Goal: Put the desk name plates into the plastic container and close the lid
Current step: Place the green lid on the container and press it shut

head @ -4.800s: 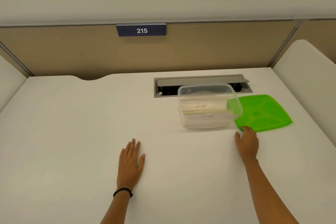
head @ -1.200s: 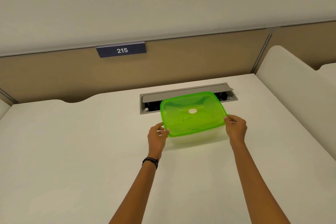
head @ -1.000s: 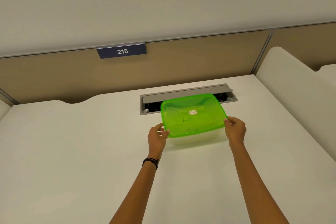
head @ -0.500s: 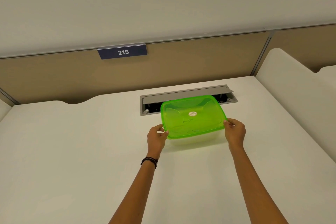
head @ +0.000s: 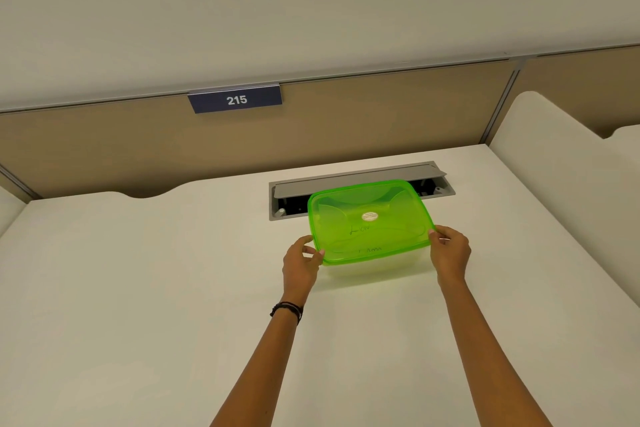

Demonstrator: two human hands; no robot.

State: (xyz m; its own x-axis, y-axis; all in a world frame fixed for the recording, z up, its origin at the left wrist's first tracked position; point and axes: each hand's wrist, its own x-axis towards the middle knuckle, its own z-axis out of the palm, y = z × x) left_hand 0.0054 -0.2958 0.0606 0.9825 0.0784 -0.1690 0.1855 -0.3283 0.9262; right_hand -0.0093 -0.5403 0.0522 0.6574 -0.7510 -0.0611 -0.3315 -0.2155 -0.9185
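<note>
A translucent green lid (head: 370, 220) lies on top of the clear plastic container (head: 374, 265) on the white desk. Handwritten name plates (head: 360, 229) show faintly through the lid. My left hand (head: 301, 263) pinches the lid's near left corner with thumb and fingers. My right hand (head: 450, 251) grips the lid's near right corner the same way. The container's lower wall shows below the lid between my hands.
A grey cable tray (head: 360, 184) with its flap raised is set into the desk just behind the container. A blue sign reading 215 (head: 235, 99) hangs on the tan partition. A white side panel (head: 561, 177) stands at the right.
Early on the lid lay on the desk right of the open container and my left hand lay flat. Now both hands hold it on the container; over the last second it barely shifted.
</note>
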